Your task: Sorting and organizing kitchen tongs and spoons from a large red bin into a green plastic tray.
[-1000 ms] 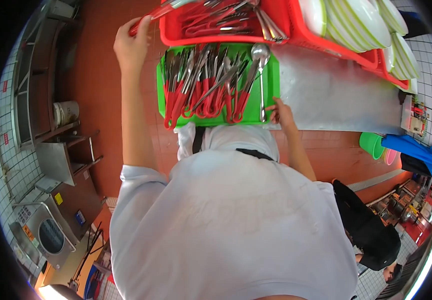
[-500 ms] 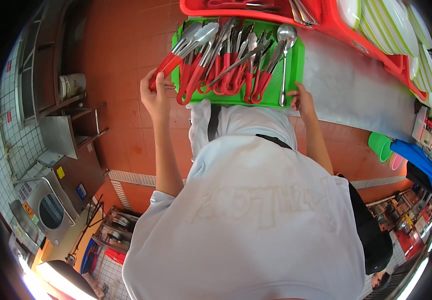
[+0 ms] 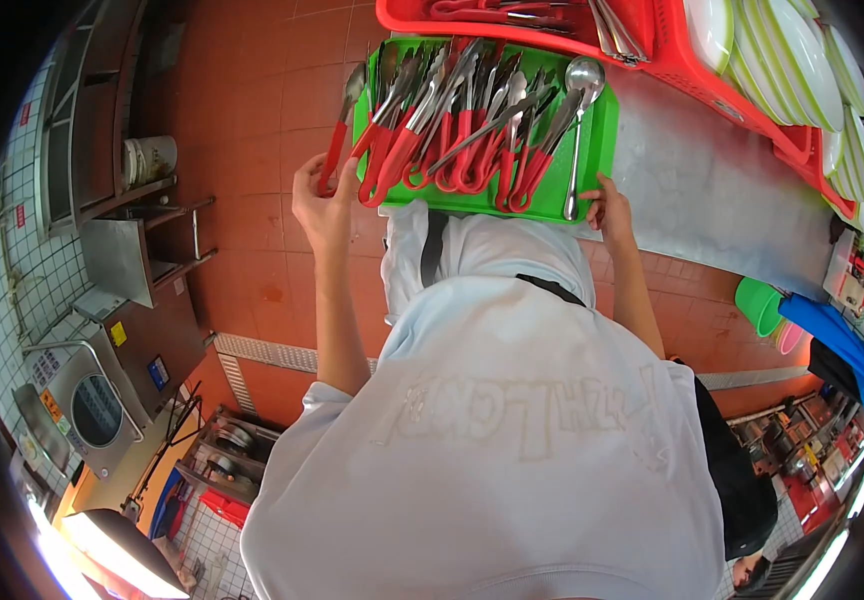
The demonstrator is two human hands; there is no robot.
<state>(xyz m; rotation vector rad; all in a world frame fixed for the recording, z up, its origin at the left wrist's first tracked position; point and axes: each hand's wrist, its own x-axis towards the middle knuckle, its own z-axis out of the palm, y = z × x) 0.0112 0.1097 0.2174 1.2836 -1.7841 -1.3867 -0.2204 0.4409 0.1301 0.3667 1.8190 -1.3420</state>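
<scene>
Beyond my waist lies a green tray (image 3: 597,150) carrying several red-handled metal tongs (image 3: 467,135), mostly with their tips pointing away from me. A long metal ladle (image 3: 574,135) lies along the tray's right side. At the left edge, my left hand (image 3: 324,212) is closed on the red handle of a pair of tongs (image 3: 336,145), held upright beside the tray. Another red handle is close to my thumb; whether it is the second arm of the same tongs is unclear. My right hand (image 3: 610,212) has its fingers bent against the tray's near right corner.
A red basket (image 3: 672,45) stands beyond the tray, holding utensils and upright white plates with green rims (image 3: 787,60). Beneath it is a metal table (image 3: 722,175). A green bucket (image 3: 758,305) is at right; a steel machine with a round window (image 3: 100,410) is at left.
The tongs in my left hand have spread or shifted from a slanted bundle to one separate upright arm left of the tray. My right hand stays at the tray corner.
</scene>
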